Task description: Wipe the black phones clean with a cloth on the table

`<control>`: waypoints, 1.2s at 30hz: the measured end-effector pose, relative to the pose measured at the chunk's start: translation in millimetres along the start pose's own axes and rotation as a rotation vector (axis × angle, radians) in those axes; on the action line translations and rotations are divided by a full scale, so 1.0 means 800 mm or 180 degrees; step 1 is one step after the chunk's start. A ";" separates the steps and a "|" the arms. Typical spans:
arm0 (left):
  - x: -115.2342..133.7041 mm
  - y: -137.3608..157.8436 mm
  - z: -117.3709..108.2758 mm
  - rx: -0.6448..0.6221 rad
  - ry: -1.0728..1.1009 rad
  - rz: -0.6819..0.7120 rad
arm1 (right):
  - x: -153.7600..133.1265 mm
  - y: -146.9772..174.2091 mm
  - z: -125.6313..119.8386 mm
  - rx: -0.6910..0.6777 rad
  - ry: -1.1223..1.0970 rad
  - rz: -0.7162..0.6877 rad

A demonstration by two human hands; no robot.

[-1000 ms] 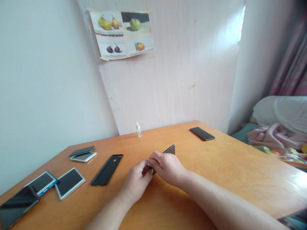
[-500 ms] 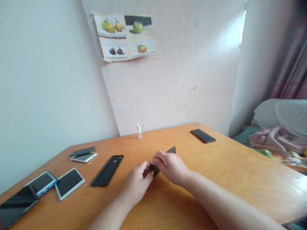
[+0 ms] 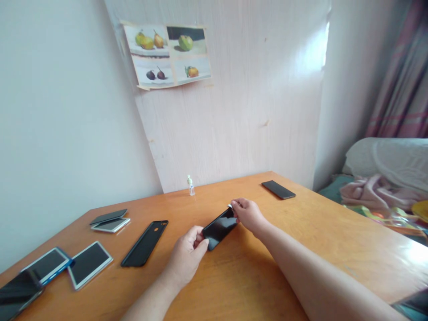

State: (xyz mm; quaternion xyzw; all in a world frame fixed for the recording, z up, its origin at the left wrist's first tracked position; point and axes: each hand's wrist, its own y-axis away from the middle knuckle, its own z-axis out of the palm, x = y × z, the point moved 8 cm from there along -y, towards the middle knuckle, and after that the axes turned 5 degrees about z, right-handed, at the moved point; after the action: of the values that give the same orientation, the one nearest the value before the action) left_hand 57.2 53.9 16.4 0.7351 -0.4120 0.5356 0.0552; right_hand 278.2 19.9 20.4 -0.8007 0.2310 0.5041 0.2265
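Observation:
A black smartphone is tilted just above the wooden table, its glossy screen facing me. My left hand is closed on its near left end, thumb on the front edge. At the far right end, my right hand is closed in a pinch with a small white piece showing at the fingertips. What that piece is cannot be made out, and its fingers also touch the phone's edge. To the left of my left hand an empty black phone case lies with its inside up.
Several phones and tablets lie on the left, among them a white-framed one and a blue-edged one. A small clear bottle stands at the back of the table. Another dark phone lies at the back right.
My right hand has slid along the phone to its far right end. The phone has turned so that its screen faces me. My view has shifted slightly to the right.

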 end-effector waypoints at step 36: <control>-0.019 0.003 -0.010 0.0266 0.0454 -0.0736 | -0.029 0.047 0.032 -0.0612 0.1942 -0.0956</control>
State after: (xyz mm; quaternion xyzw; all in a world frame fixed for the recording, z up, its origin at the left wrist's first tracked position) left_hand 48.5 64.8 6.4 0.7394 -0.2970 0.5932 0.1149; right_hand 229.1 8.7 27.0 -0.9571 0.1193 0.2223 0.1423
